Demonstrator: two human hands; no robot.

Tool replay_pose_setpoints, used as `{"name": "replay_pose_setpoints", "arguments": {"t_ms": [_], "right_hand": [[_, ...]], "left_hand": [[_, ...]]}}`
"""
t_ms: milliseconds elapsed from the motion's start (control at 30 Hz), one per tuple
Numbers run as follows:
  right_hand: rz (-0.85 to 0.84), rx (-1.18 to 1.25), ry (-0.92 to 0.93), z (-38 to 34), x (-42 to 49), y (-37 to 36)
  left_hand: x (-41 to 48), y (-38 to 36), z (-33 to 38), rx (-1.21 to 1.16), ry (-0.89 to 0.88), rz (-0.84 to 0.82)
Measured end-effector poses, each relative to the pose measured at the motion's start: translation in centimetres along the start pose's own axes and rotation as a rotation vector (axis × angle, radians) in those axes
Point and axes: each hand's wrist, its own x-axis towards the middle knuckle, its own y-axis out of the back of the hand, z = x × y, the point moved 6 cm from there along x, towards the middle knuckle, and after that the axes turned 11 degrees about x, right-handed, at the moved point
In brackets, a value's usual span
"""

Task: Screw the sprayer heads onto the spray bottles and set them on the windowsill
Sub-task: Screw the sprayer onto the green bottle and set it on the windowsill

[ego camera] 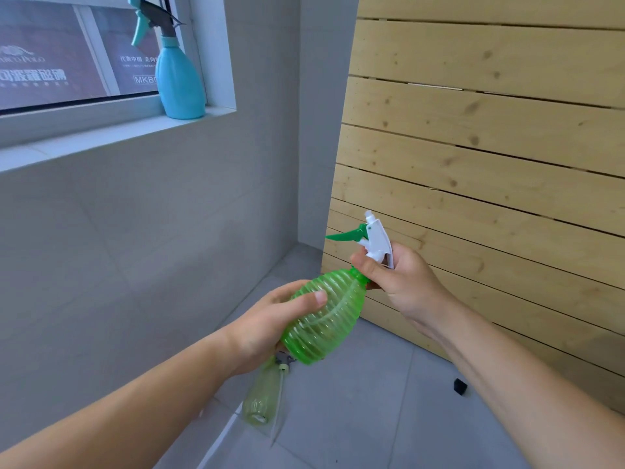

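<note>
The left hand [267,328] wraps its fingers [309,299] around the ribbed green bottle [324,319], held tilted in mid-air. The right hand [402,279] closes its fingers [370,270] around the white sprayer head [378,240] at the bottle's neck. A blue spray bottle [179,79] stands on the windowsill [101,138]; a pale bottle [262,396] lies on the floor [355,418].

Your left hand [270,328] curls closed, thumb on top. Your right hand [402,279] grips tight higher up, both forearms reaching forward.
</note>
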Motion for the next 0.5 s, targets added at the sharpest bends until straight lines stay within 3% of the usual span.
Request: {"name": "replay_pose_setpoints", "arguments": {"t_ms": [67,233,400,500], "right_hand": [[0.033,-0.034,0.010,-0.10,0.05,0.03],[-0.116,0.152,-0.075,-0.43,0.10,0.54],[0.037,-0.023,-0.023,0.06,-0.05,0.24],[-0.024,0.098,-0.054,-0.11,-0.10,0.15]], "left_hand": [[0.16,0.04,0.19,0.021,0.001,0.013],[0.30,0.35,0.75,0.037,0.011,0.009],[0.25,0.09,0.63,0.045,0.004,0.018],[0.23,0.19,0.66,0.043,0.004,0.019]]}}
